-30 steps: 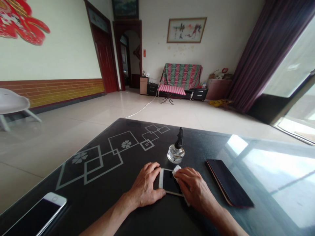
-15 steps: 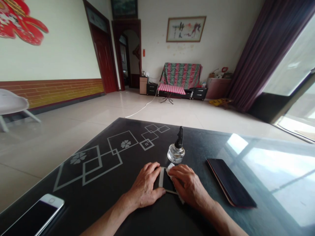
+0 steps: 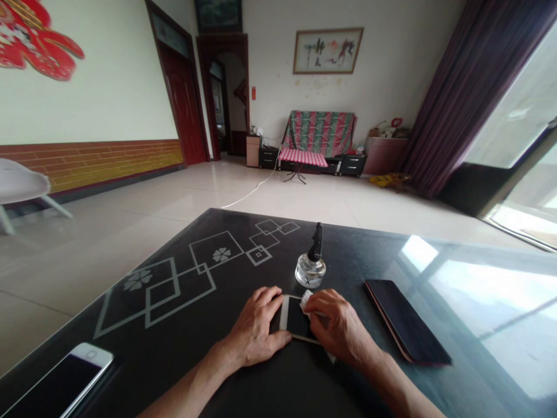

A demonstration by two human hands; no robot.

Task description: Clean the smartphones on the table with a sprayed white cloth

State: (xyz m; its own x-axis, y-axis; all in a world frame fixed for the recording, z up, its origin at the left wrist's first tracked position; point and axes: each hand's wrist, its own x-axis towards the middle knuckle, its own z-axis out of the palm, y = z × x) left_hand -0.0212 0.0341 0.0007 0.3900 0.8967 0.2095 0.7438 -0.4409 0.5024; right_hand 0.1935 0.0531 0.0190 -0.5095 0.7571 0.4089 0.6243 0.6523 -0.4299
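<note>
A smartphone [image 3: 297, 318] with a white end band and a dark screen lies flat on the black table. My left hand [image 3: 257, 326] grips its left end, thumb at the near edge and fingers at the far edge. Bunched in my right hand [image 3: 337, 325] is a white tissue [image 3: 306, 299], pressed against the screen; the hand hides the phone's right end. Just beyond the phone stands a clear spray bottle [image 3: 310, 270] with a black nozzle, upright and apart from both hands.
A second dark phone [image 3: 407, 320] with a reddish edge lies to the right. A white phone [image 3: 61, 380] rests at the near left. The black table [image 3: 183, 360] has a diamond pattern. Across the floor, a striped-topped small table [image 3: 302, 157] stands before a cloth-covered object [image 3: 322, 132].
My right hand has slid the tissue slightly rightward along the phone, uncovering more screen. My left hand stays on the phone's left end.
</note>
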